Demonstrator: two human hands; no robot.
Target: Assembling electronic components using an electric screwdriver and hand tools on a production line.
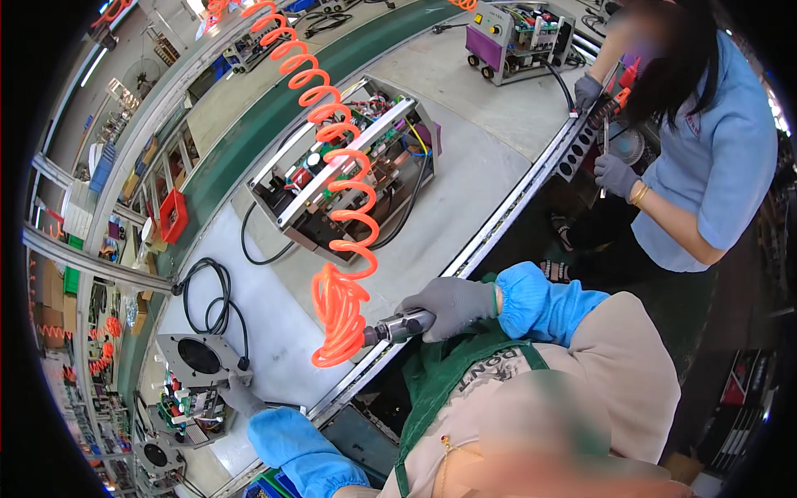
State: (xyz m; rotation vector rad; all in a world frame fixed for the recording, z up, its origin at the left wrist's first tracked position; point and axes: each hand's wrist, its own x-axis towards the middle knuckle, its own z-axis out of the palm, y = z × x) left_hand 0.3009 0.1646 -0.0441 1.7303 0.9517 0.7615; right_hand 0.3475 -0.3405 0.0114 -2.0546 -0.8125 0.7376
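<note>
My right hand (455,308), in a grey glove and blue sleeve cover, is wrapped round a metal air tool (403,325) at the table's near edge. A coiled orange air hose (340,311) runs from this tool up toward the top of the view. My left hand (242,397), also gloved, grips the edge of an open machine unit (195,362) at lower left. That unit has a grey panel with a round black opening and exposed circuit boards; a black cable (217,303) lies coiled beside it. Some left fingers are hidden.
Mid-table stands a larger open-framed machine (344,170) with exposed wiring and black cables. Farther off is a purple-fronted unit (515,41) on wheels. A co-worker in a blue shirt (706,158) stands at right, gloved hands on tools. A red bin (173,216) hangs beyond the table.
</note>
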